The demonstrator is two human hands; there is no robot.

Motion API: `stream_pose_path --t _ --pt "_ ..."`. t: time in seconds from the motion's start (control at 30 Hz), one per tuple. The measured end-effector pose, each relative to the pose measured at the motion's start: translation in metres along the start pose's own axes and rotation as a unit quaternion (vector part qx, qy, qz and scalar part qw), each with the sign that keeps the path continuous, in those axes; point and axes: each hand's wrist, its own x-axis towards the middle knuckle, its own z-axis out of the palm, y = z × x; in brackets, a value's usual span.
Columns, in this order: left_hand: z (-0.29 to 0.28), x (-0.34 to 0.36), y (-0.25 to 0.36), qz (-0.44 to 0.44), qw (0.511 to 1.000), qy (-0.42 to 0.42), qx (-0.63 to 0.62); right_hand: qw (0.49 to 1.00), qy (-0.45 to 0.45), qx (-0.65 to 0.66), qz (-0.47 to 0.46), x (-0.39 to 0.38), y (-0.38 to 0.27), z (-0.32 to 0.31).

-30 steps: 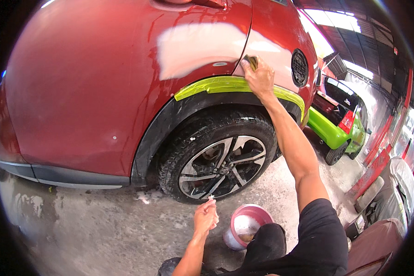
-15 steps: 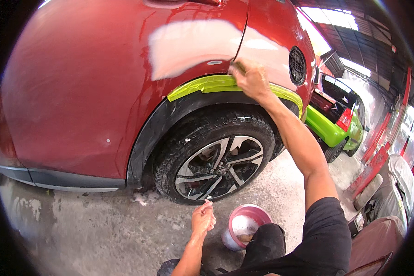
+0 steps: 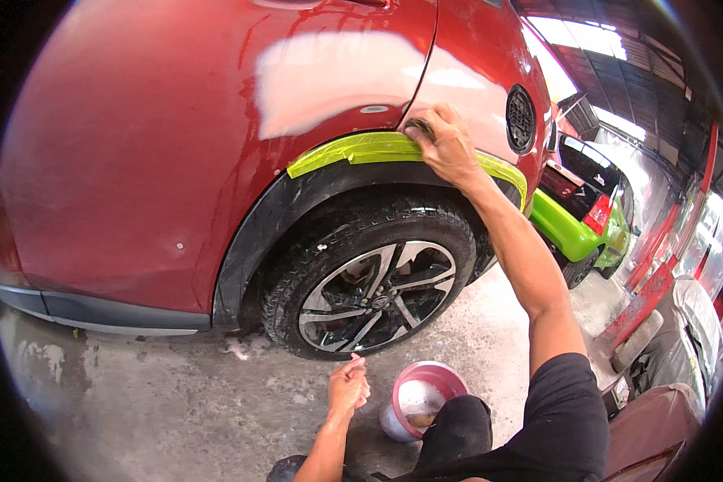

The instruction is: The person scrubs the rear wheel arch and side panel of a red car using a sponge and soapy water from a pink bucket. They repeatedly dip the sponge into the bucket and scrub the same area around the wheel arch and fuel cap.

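My right hand (image 3: 448, 145) is closed on a dark piece of sandpaper (image 3: 418, 127), mostly hidden under the fingers. It presses on the red car's body (image 3: 136, 161), right by the panel seam above the rear wheel arch. Just below the sandpaper, yellow-green masking tape (image 3: 353, 149) follows the arch. Pale sanded patches (image 3: 329, 76) lie on both sides of the seam. Low in front of the wheel (image 3: 377, 301), my left hand (image 3: 348, 387) hangs clear of the car with its fingers curled; whether anything is in them I cannot make out.
A pink bucket (image 3: 387, 419) with whitish, foamy contents stands on the concrete floor (image 3: 177, 386) beside my knee. Past the red car's rear is a green car (image 3: 566, 229). Covered items (image 3: 675, 345) and red posts (image 3: 647, 301) line the right side.
My right hand has shifted slightly right and turned, showing more of the sandpaper, still against the panel. The left hand stays curled, and the whole view has moved a little.
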Motion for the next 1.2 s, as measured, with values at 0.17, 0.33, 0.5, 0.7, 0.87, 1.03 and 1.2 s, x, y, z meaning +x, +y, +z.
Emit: stream_pose_path --t 0.17,0.33,0.5,0.7,0.87,1.03,1.2 --pt "0.006 0.004 0.002 -0.003 1.000 0.004 0.018 0.995 0.040 -0.085 -0.041 -0.029 0.032 -0.006" --pt "0.003 0.018 -0.016 -0.002 0.999 0.004 0.036 0.991 0.045 -0.096 -0.081 -0.010 0.023 0.007" --pt "0.013 0.017 -0.015 -0.028 0.999 -0.028 0.024 0.987 0.078 -0.101 -0.098 -0.020 0.028 0.017" --pt "0.011 0.023 -0.022 -0.032 0.999 -0.023 0.030 0.991 0.063 -0.103 -0.053 -0.014 0.028 0.012" --pt "0.012 0.015 -0.012 -0.026 0.999 -0.021 0.017 0.992 0.064 -0.079 -0.078 -0.001 0.004 0.028" --pt "0.008 0.013 -0.016 -0.025 0.999 -0.044 0.019 0.993 0.033 -0.102 -0.040 -0.008 0.019 0.017" --pt "0.009 0.018 -0.024 -0.024 0.999 -0.037 0.026 0.996 -0.007 -0.083 -0.035 0.003 0.003 0.011"
